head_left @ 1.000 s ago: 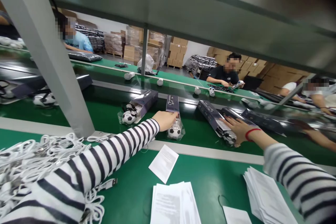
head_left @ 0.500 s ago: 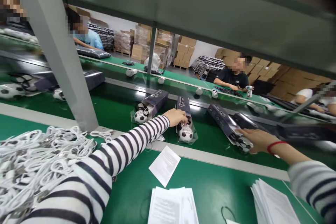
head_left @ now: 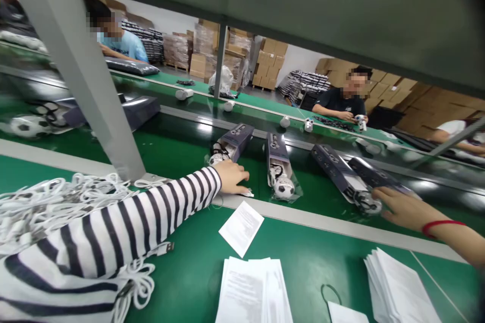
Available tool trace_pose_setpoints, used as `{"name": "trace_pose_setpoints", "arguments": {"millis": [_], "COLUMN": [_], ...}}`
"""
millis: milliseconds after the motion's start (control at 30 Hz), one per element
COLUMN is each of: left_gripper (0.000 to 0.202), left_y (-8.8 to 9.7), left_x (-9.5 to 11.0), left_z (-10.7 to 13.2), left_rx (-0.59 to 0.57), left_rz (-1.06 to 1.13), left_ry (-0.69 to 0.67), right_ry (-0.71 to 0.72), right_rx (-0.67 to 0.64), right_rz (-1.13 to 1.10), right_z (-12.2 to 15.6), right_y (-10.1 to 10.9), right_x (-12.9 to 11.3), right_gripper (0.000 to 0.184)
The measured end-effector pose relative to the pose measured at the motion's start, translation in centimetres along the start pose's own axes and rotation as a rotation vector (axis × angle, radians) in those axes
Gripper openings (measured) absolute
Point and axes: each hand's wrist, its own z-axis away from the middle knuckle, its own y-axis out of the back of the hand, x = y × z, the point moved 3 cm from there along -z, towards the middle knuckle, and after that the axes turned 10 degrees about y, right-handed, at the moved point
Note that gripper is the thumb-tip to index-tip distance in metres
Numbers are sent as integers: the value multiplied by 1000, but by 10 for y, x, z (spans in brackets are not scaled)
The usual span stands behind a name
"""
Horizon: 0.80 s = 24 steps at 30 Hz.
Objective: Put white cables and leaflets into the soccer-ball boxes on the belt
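My left hand [head_left: 232, 177] is over the near side of the belt, its fingers apart and holding nothing. It partly covers the ball end of an open dark box [head_left: 238, 140]; a small white piece [head_left: 248, 193] lies by its fingertips. To its right lies another open dark box [head_left: 278, 147], a black-and-white football-patterned ball [head_left: 284, 187] in clear plastic sticking out. My right hand [head_left: 403, 207], with a red wrist cord, has its fingers stretched out beside a bagged football-patterned ball [head_left: 369, 203] at the end of a third box [head_left: 333, 169]. Whether they touch is unclear.
White cables [head_left: 49, 212] are heaped at left beside a grey post [head_left: 91, 75]. Printed sheets [head_left: 252, 287] and a paper stack [head_left: 397, 287] lie on the green bench. A shelf [head_left: 284, 5] hangs overhead. Co-workers sit across the belt.
My left hand has left the middle box's ball end and moved left, toward the box beside it. My right hand has shifted right along with the boxes, which appear further right in view.
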Motion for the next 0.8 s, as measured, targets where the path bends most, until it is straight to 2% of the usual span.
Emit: {"name": "trace_pose_setpoints", "arguments": {"millis": [67,100,200,267,300,333,400,467,500,600,700,800], "left_gripper": [35,30,15,16,17,19,22,24,25,24,22,23], "left_y": [-13,-18,-21,-12,-4,5,25,39,42,35,22,16], "left_x": [4,8,19,24,24,23,14,-1,-10,-33,-43,-39], "left_z": [5,4,0,0,2,4,7,7,6,-5,-21,-36], "left_rx": [-14,-12,-13,10,39,80,175,229,215,70,-8,-7], "left_rz": [-62,-77,-75,-63,-58,-53,-46,-51,-56,-70,-61,-15], "left_ry": [-42,-53,-59,-72,-67,-46,59,244,344,565,635,588], "right_ry": [-9,-7,125,199,203,224,219,187,166,93,37,67], "right_rx": [22,58,47,-16,0,7,10,-28,-58,-149,-174,-222], "right_rz": [18,-7,-314,-499,-538,-553,-553,-584,-614,-704,-683,-584], "right_z": [-11,-18,-42,-58,-66,-75,-93,-108,-114,-125,-131,-139], "right_y": [14,24,51,61,64,65,61,54,51,48,57,65], "right_x": [-29,-52,-152,-222,-251,-276,-309,-324,-326,-327,-326,-330], "right_gripper": [22,21,23,32,40,47,61,69,70,72,74,70]}}
